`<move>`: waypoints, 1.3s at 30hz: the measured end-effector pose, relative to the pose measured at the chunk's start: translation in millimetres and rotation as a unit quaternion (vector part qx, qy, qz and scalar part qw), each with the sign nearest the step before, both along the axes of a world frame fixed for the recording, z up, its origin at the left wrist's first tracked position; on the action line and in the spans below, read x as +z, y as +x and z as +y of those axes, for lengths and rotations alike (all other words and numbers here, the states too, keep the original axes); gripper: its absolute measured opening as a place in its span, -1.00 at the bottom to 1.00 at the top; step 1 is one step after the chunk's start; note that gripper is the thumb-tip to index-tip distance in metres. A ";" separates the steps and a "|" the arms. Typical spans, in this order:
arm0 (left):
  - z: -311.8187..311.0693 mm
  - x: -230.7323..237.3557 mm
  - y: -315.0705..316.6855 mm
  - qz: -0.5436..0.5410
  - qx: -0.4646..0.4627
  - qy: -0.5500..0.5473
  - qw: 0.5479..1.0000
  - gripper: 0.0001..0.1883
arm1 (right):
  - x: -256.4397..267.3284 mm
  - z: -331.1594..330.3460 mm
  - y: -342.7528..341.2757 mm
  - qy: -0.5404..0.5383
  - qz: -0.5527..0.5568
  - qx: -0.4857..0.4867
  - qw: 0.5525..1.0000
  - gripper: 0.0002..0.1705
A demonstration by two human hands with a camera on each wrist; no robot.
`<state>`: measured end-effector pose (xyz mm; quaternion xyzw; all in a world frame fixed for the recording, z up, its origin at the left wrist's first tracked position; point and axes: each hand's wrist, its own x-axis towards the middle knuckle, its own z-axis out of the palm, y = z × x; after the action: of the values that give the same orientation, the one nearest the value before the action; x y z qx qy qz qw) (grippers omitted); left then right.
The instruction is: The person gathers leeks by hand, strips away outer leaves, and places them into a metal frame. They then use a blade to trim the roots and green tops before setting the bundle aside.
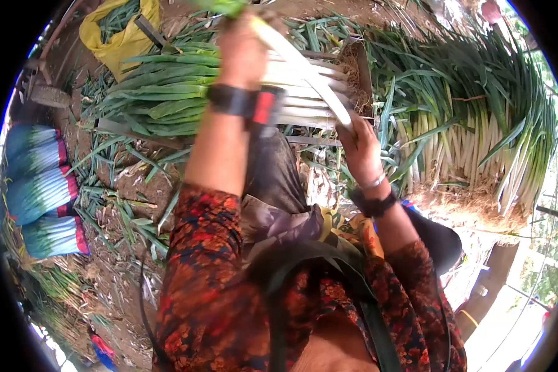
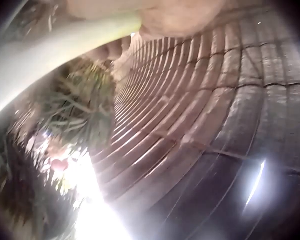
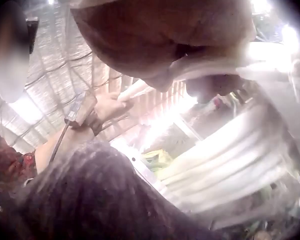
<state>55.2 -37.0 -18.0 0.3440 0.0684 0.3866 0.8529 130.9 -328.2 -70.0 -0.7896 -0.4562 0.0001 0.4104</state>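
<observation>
A single long green onion [image 1: 304, 68] slants between the two hands, its white shaft bare in the middle. My left hand [image 1: 245, 54], blurred, grips it near the green leaves; in the left wrist view that hand [image 2: 182, 17] curls round the pale shaft [image 2: 50, 47]. My right hand [image 1: 361, 152] pinches the white lower end. Close up in the right wrist view are the right hand [image 3: 165, 35] and, farther off, the left hand [image 3: 110, 107]. Under them lies a row of trimmed onions [image 1: 161, 93], white ends toward the right, in a low frame [image 1: 364, 77].
A heap of onions with roots [image 1: 471, 124] stands at the right. Wrapped bundles [image 1: 43, 192] lie on the littered ground [image 1: 130, 180] at the left. A yellow sack [image 1: 115, 53] holding leaves is at the upper left. The person's knee [image 1: 276, 167] is close below the frame.
</observation>
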 end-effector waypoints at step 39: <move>-72.4 93.1 4.0 0.273 0.178 0.415 0.849 -0.68 | -173.2 -100.8 31.3 -0.246 0.026 0.070 0.966 -0.82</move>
<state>59.2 -109.4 75.1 0.7397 0.1916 0.4149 0.4940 162.2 -429.0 -243.2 -0.8321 -0.4855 0.1612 0.2142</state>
